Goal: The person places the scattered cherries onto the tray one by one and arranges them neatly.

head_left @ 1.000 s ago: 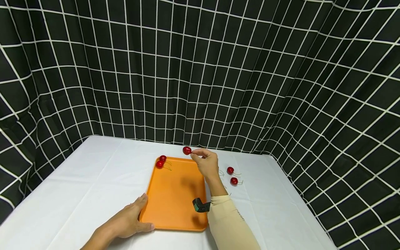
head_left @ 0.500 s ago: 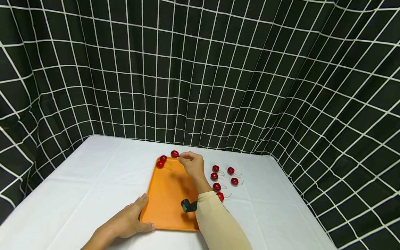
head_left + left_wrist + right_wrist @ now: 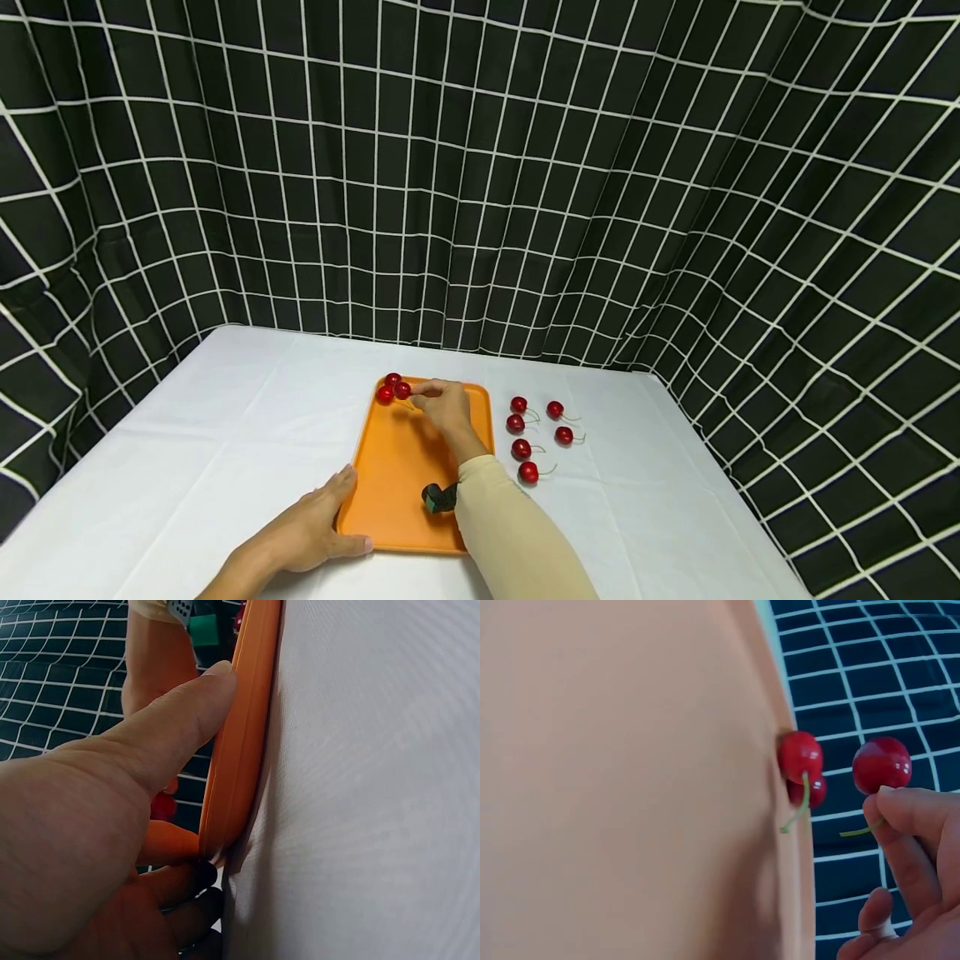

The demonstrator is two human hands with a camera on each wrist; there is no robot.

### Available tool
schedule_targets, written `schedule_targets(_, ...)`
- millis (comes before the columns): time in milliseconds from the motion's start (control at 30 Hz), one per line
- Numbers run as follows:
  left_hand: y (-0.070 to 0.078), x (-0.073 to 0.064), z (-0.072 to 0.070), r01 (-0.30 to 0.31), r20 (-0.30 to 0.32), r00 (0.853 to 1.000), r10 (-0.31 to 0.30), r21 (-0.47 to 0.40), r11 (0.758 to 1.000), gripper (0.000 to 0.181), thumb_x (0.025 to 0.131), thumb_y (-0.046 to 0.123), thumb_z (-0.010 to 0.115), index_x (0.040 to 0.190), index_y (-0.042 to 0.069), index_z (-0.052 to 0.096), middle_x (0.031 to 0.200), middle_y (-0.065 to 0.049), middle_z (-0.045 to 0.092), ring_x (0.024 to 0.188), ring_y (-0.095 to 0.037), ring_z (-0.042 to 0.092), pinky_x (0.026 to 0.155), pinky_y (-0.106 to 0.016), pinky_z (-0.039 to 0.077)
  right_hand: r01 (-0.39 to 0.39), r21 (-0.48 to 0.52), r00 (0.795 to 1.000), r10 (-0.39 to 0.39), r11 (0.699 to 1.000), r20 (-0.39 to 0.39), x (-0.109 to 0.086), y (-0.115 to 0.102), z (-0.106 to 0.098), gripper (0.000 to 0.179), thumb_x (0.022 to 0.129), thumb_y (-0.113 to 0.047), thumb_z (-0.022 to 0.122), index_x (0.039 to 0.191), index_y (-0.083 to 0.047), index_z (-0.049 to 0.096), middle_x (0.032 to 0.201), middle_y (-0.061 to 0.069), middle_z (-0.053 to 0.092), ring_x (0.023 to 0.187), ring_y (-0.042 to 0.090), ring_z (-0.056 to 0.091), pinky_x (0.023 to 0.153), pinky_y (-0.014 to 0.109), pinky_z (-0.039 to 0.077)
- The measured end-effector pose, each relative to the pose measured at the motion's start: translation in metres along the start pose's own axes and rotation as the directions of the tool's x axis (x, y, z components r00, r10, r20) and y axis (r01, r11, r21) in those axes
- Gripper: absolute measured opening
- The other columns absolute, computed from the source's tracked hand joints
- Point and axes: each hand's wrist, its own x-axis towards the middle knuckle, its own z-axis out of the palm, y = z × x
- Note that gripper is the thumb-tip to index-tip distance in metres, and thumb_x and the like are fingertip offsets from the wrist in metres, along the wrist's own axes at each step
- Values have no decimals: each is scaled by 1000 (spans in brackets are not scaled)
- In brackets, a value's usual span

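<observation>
In the head view my right hand [image 3: 444,408] is over the far left part of the orange tray [image 3: 401,475]. Thumb and forefinger pinch a red cherry [image 3: 882,765] where its green stem joins it; the right wrist view shows it raised off the tray. Close by, two more cherries, the nearer one [image 3: 385,395] and the farther one [image 3: 393,379], lie together in the tray's far left corner. My left hand [image 3: 311,521] rests against the near left corner, its fingers along the left side and the thumb along the front edge.
On the white tablecloth [image 3: 645,500] right of the tray lie several more stemmed cherries [image 3: 521,450]. A black curtain with a white grid [image 3: 450,167] hangs behind the table and on both sides.
My right hand has carried the cherry leftward and lower, from above the tray's far edge to beside the two corner cherries. The left hand and tray have stayed in place.
</observation>
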Motion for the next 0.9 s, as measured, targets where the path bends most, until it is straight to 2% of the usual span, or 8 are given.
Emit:
schedule_targets(367, 0, 1, -1, -23, 12, 1000, 23, -14, 1000, 109, 69, 53, 81, 147, -6, 31, 155, -21, 19, 140, -41, 19, 110, -62, 12, -53, -163, 998, 57, 985, 21, 1, 5, 16, 11, 78, -15, 83, 72, -21, 76, 69, -12, 65, 69, 11, 54, 55, 24, 46)
schedule_targets(633, -2, 1, 0, -18, 1, 1000, 18, -14, 1000, 110, 68, 54, 81, 147, -5, 31, 155, -21, 20, 140, -41, 21, 110, -61, 14, -31, -275, 997, 49, 961, 57, 6, 5, 26, 11, 79, -16, 82, 71, -22, 76, 75, -14, 65, 83, 14, 53, 67, 24, 47)
schedule_targets(900, -2, 2, 1, -13, 0, 1000, 13, -10, 1000, 109, 70, 55, 80, 148, -3, 31, 155, -20, 21, 139, -42, 23, 109, -62, 16, -37, -285, 997, 56, 958, 60, 5, 5, 34, 12, 78, -16, 83, 70, -22, 76, 71, -13, 63, 78, 13, 51, 63, 23, 46)
